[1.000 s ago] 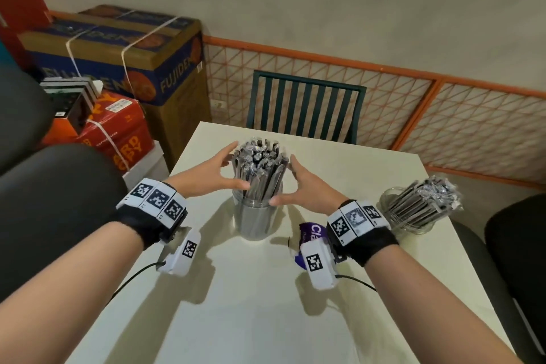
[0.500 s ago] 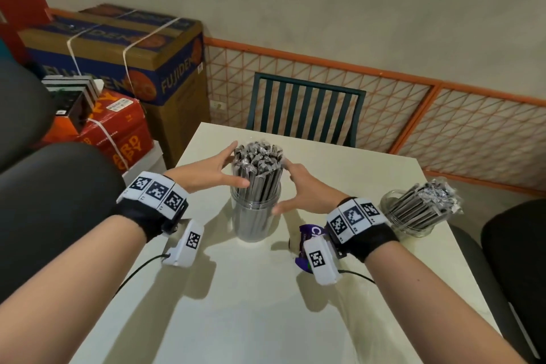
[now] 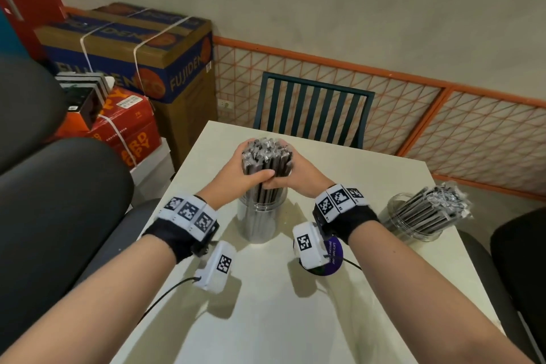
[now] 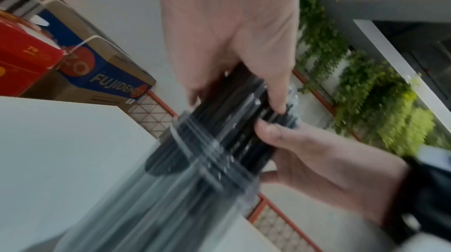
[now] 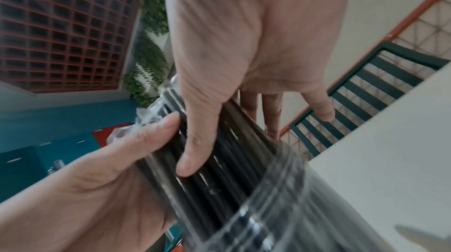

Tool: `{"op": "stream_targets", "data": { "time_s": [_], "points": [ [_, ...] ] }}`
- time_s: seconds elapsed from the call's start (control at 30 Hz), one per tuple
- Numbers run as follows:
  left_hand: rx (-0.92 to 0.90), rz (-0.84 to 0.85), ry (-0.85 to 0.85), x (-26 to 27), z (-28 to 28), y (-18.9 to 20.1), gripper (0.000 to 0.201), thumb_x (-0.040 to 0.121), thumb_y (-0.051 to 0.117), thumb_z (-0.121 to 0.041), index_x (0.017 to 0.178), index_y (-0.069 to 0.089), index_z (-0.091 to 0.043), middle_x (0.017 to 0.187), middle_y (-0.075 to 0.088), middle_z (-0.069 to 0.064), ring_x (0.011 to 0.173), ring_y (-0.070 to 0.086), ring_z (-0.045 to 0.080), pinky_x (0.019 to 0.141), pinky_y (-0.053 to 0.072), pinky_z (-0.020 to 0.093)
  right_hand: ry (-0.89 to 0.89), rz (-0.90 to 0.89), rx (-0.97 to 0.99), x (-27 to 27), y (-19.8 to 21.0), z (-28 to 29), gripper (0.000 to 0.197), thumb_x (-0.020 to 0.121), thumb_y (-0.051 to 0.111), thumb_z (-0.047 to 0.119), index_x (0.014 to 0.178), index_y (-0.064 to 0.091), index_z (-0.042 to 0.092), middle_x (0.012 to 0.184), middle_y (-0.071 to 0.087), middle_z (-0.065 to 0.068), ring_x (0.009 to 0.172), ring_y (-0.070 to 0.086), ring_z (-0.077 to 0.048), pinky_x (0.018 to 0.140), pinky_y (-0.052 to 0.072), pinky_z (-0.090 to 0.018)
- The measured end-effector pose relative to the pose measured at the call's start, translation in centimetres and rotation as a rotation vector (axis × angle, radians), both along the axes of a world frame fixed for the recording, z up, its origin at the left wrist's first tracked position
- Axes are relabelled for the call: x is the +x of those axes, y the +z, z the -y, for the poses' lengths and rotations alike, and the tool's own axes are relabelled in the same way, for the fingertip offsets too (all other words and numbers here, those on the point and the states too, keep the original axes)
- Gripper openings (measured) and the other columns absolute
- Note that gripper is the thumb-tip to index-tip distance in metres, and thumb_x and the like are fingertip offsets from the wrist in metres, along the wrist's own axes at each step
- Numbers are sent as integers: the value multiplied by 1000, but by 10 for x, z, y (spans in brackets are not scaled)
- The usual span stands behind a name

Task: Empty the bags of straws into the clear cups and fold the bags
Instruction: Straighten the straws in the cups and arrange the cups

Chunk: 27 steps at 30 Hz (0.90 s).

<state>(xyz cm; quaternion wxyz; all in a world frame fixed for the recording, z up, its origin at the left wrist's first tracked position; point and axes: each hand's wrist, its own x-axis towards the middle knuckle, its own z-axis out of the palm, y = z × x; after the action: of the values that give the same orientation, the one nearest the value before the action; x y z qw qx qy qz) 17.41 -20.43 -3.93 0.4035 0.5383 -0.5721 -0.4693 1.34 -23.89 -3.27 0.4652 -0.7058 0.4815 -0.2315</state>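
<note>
- Sitting near the far middle of the pale table (image 3: 266,319), with bare tabletop spreading toward the camera: clear cup (image 3: 260,220); standing close to the right edge: second cup (image 3: 413,224) of wrapped straws, leaning right; showing beyond the far edge: green slatted chair (image 3: 313,109); flanking both sides: dark chair backs.
- Reaching in from either side, wrists raised above the cup's rim: left hand (image 3: 236,168) and right hand (image 3: 301,174); wrapping the upright bundle of straws (image 3: 266,156) just above the rim, fingers curled round it and thumbs meeting in front; blurring in both wrist views, yet showing thumbs pressed on the dark straws.
- Differing from half a second ago: fingers then spread and only touching the bundle, now clasping it tightly; straws gathered narrower.
- Lying partly hidden under the right wrist: purple bag (image 3: 332,257).
</note>
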Motion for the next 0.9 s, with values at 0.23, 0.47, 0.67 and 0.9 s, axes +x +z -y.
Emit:
{"op": "stream_targets", "data": {
  "time_s": [0.23,0.47,0.67,0.9],
  "points": [
    [212,-6,-234,28,1,10,120,64,79,-39,148,-6,-34,157,17,3,142,25,21,116,22,42,143,-425,-40,-16,4,-8,105,67,82,36,148,19,12,149,16,-5,138,26,-23,114,24,-35],
    [29,14,31,-2,-28,-7,115,73,76,-28,148,-12,-28,158,12,-1,139,20,9,108,19,25,154,-305,111,-29,2,-5,121,65,82,39,152,0,22,161,10,0,148,11,-19,121,11,-38],
    [-38,-29,75,-15,-20,-7,96,76,74,-16,147,9,-22,145,36,4,127,40,12,100,36,24,140,-84,64,-7,6,-6,93,71,78,4,146,25,14,143,45,-6,130,42,-16,113,31,-35],
    [13,49,-166,14,-8,9,88,74,75,-17,143,20,-23,137,40,-2,121,43,9,100,40,21,142,-91,1,-15,13,-2,92,67,83,10,142,29,11,133,46,3,125,44,-10,108,37,-24]
  ]
}}
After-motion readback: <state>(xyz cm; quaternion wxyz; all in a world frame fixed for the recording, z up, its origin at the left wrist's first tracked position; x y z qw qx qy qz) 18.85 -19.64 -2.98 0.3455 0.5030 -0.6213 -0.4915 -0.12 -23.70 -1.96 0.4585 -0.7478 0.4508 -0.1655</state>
